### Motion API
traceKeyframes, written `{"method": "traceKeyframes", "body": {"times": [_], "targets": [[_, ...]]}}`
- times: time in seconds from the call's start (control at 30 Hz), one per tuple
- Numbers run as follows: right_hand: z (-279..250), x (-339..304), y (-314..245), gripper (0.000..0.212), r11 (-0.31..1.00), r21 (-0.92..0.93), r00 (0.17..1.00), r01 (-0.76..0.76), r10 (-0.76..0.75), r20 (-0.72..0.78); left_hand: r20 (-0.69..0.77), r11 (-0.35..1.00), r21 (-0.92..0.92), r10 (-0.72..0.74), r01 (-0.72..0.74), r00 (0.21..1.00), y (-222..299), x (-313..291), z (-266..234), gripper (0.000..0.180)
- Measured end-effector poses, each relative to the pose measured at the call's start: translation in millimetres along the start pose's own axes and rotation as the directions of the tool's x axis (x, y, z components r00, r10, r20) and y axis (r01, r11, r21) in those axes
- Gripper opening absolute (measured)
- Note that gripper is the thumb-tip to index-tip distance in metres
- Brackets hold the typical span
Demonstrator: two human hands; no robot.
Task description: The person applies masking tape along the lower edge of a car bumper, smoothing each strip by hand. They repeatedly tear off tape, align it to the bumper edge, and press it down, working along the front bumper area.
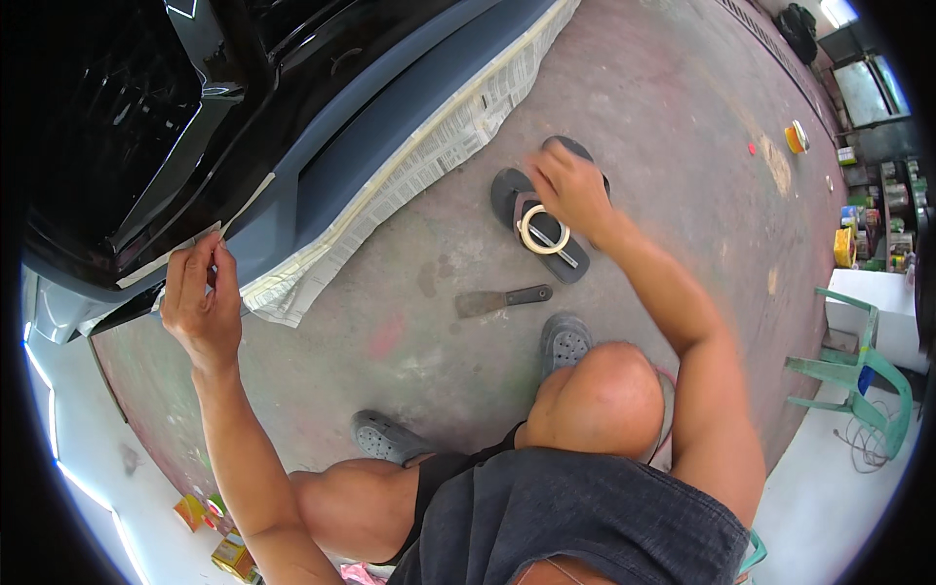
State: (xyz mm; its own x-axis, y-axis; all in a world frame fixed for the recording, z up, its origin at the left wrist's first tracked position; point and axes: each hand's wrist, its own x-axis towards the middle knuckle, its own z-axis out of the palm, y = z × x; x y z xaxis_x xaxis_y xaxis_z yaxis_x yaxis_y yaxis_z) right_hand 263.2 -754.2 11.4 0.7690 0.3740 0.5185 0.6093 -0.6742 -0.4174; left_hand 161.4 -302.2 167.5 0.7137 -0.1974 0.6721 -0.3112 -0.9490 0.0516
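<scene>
My left hand (203,302) is raised to the lower edge of a glossy black car body (210,146), its thumb and fingers pinched at a strip of pale masking tape (252,203). This tape runs along the dark panel just above the blue-grey trim (341,175). My right hand (570,190) hovers over a pair of dark flip-flops (505,191), fingers curled and blurred by motion; whether anything is in them is not visible. Just below it, a roll of masking tape (525,232) rests on one flip-flop, a thin light-coloured bar showing within its ring.
Taped newspaper (390,180) hangs along the trim's lower edge. A putty knife (502,300) lies on the stained concrete floor (429,263) before my shoes. At far right stand a green plastic chair (863,366) and shelves of cans (892,219). Containers (234,556) sit at lower left.
</scene>
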Motion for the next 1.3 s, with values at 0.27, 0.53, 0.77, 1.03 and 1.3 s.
{"method": "traceKeyframes", "body": {"times": [0.27, 0.53, 0.77, 1.03, 1.3], "targets": [[37, -204, -20, 0.020, 0.994, -0.058, 0.954, -0.097, 0.110, 0.277, 0.017, 0.997, 0.060, 0.051, -0.052, 0.999, 4, 5, 3, 0.016], [66, -232, -25, 0.046, 0.990, -0.117, 0.745, 0.082, 0.017, 0.667, -0.040, 0.997, -0.072, 0.010, -0.012, 0.999, 9, 5, 5, 0.018], [19, -178, 8, 0.043, 0.998, -0.045, 0.978, 0.032, -0.022, 0.208, -0.012, 0.999, -0.051, -0.015, 0.014, 1.000, 3, 2, -4, 0.018], [-147, 36, 238, 0.037, 0.693, 0.268, 0.475, -0.669, 0.676, -0.563, -0.019, 0.999, -0.053, -0.001, 0.000, 1.000, 10, 7, 4, 0.017], [-214, 152, 267, 0.033, 0.369, 0.709, 0.240, -0.602, 0.930, -0.280, 0.003, 0.999, -0.034, -0.023, 0.023, 1.000, 9, 6, -4, 0.017]]}}
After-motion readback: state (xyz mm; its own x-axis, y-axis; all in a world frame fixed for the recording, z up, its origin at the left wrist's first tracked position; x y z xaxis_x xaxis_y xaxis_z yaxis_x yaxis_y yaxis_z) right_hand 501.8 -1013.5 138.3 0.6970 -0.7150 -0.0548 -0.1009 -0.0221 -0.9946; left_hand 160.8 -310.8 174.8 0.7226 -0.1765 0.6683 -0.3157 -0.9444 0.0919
